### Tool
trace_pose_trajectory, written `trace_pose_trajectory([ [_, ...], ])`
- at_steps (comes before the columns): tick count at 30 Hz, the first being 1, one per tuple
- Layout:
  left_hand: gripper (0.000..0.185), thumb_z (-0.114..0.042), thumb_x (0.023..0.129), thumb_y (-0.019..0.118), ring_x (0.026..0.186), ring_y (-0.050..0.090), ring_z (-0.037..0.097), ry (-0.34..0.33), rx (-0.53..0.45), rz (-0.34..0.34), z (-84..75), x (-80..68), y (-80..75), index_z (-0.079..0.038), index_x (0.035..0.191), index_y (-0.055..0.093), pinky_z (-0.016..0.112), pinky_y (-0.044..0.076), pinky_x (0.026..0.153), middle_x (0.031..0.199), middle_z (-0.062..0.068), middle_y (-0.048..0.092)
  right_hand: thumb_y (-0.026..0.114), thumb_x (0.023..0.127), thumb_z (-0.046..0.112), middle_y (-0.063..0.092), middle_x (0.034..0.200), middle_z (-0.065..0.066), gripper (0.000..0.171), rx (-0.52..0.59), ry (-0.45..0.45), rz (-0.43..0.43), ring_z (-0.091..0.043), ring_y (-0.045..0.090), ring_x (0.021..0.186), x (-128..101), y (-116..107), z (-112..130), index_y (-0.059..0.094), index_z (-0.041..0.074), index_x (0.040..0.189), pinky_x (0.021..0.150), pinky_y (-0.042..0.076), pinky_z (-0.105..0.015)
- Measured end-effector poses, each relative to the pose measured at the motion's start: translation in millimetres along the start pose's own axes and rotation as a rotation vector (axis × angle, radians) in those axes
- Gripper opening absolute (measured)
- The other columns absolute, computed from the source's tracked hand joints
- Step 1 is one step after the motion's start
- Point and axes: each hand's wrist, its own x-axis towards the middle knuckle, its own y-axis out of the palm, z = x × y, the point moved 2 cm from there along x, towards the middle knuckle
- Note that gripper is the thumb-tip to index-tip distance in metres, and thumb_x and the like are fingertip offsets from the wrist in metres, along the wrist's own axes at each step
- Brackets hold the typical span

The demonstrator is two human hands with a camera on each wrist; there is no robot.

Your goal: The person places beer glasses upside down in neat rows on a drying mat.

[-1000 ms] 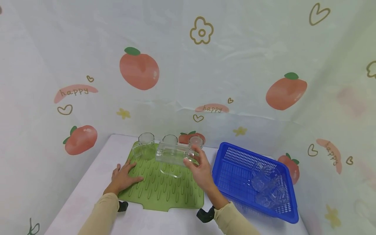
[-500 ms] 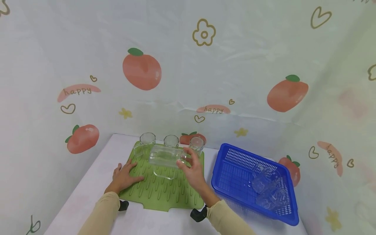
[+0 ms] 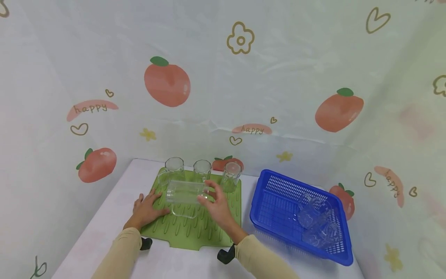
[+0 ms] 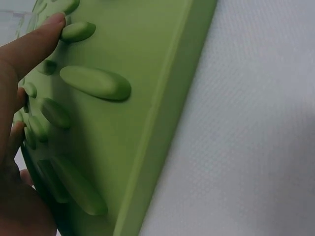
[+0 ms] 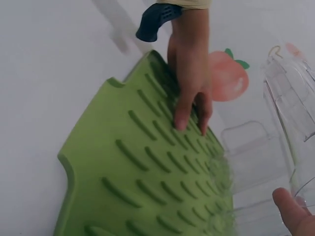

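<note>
A clear glass mug (image 3: 186,192) lies sideways in the air above the green ridged mat (image 3: 188,236), its handle hanging down. My right hand (image 3: 218,205) grips it by the end on the right, thumb below and fingers above. In the right wrist view the thumb (image 5: 291,209) touches the clear mug. My left hand (image 3: 146,211) rests on the mat's left edge with fingers spread. In the left wrist view one finger (image 4: 42,42) lies along the mat's ridges. Three clear mugs stand along the mat's back: left (image 3: 174,168), middle (image 3: 202,168) and right (image 3: 231,177).
A blue plastic basket (image 3: 268,201) stands on the white table to the right of the mat, with clear mugs (image 3: 318,221) lying at its right side. A printed white cloth (image 3: 216,97) hangs behind the table and along its sides.
My right hand has carried the sideways mug leftward and slightly nearer, over the mat, so the right standing mug now shows more fully. The left hand has stayed on the mat.
</note>
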Motion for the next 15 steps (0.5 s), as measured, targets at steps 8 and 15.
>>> trace_pose_trajectory([
  [8,0.092,-0.053,0.084,0.077,0.148,0.001,0.067,-0.018,0.014,0.017,0.8,1.2,0.3,-0.002,0.152,0.042,0.078,0.004,0.117,0.167,0.029,0.016,0.069,0.099,0.017,0.041,0.155,-0.014,0.054,-0.006,0.025,0.044,-0.038,0.052,0.137,-2.1,15.7,-12.7,0.046,0.017,0.148,0.098,0.055,-0.032],
  [15,0.093,-0.055,0.083,0.077,0.146,0.006,0.069,0.003,0.066,0.01,0.2,2.4,-1.6,-0.001,0.151,0.043,0.081,0.01,0.115,0.165,0.031,0.02,0.071,0.097,0.02,0.041,0.155,-0.015,0.056,0.0,0.055,0.033,-0.04,0.051,0.138,1.0,28.0,-17.8,0.046,0.017,0.147,0.102,0.055,-0.04],
])
